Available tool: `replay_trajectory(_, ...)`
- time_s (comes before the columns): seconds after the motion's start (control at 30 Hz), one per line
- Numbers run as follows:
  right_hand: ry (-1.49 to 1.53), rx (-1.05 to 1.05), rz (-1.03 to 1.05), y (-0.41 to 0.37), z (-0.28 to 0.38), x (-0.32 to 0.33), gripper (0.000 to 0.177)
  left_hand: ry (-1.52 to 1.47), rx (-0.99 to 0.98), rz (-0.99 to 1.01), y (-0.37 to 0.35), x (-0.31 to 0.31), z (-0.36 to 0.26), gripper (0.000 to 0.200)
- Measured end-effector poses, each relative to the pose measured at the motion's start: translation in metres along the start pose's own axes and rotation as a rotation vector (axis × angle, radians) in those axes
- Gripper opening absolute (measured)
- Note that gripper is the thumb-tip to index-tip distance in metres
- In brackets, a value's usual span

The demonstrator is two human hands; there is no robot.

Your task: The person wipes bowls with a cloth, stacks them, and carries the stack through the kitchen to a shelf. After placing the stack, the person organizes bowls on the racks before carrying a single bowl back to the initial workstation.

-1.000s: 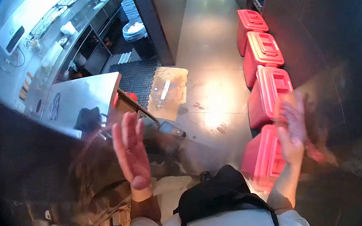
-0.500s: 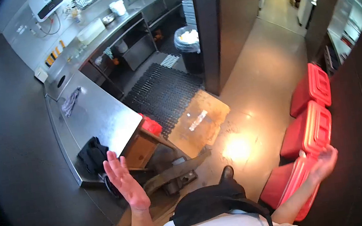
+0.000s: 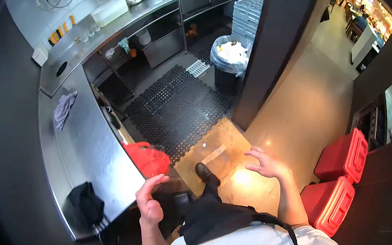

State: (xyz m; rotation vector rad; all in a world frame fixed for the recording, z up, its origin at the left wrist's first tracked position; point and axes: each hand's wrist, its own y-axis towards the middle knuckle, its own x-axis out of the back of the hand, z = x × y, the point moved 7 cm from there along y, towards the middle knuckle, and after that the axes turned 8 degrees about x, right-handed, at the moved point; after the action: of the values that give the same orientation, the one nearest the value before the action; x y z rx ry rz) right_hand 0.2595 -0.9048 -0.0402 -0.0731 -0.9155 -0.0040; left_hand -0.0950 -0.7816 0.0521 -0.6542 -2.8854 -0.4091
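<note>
My left hand (image 3: 150, 199) is raised near the steel counter's front corner, fingers bent forward and apart from the thumb, holding nothing. Close to its fingertips is a red bag (image 3: 147, 159) beside the counter. A black cloth item (image 3: 85, 204) lies on the steel counter (image 3: 93, 157), left of that hand. Over the floor at the right, my right hand (image 3: 265, 164) is held out with spread fingers and nothing in it. One shoe (image 3: 204, 171) stands on the flat cardboard (image 3: 227, 138) between my hands.
Red lidded boxes (image 3: 333, 203) stand along the right wall. A dark pillar (image 3: 278, 39) separates the corridor from the wash area, where a lined bin (image 3: 232, 57), stacked grey crates (image 3: 246, 16) and a black rubber mat (image 3: 174, 105) are. A cloth (image 3: 65, 110) lies on the counter.
The view has moved forward and turned, bringing the counter, mat and bin closer. My foot is now on the cardboard. My right hand has come inward from the red boxes; my left fingers have bent.
</note>
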Motion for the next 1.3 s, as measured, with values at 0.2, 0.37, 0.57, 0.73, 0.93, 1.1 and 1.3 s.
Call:
replay_trajectory(0.2,0.301,-0.81,-0.399,-0.008,-0.256,-0.087,0.046,0.667,0.3,0.597,0.159,-0.023,0.055,0.074)
replay_trajectory(0.37,0.397,-1.537,-0.017,-0.128,-0.324,-0.2,0.035,0.559,0.336,0.621,0.262,-0.024,0.1,0.076)
replay_trajectory(0.57,0.327,-0.848,0.288,0.011,-0.329,-0.262,0.046,0.661,0.571,0.68,0.381,-0.033,0.172,0.075)
replay_trajectory(0.73,0.218,-0.688,0.301,0.279,-0.394,-0.21,0.044,0.743,0.696,0.494,0.514,-0.02,0.191,0.077)
replay_trajectory(0.93,0.186,-0.341,-0.099,0.679,-0.442,-0.008,0.047,0.758,0.667,0.475,0.684,-0.034,0.174,0.076)
replay_trajectory(1.1,0.436,-0.242,-0.42,0.888,-0.407,0.15,0.036,0.771,0.624,0.43,0.776,-0.048,0.207,0.072)
replay_trajectory(1.3,0.309,-0.196,-0.259,0.954,-0.429,0.169,0.033,0.771,0.801,0.599,0.899,-0.06,0.289,0.074)
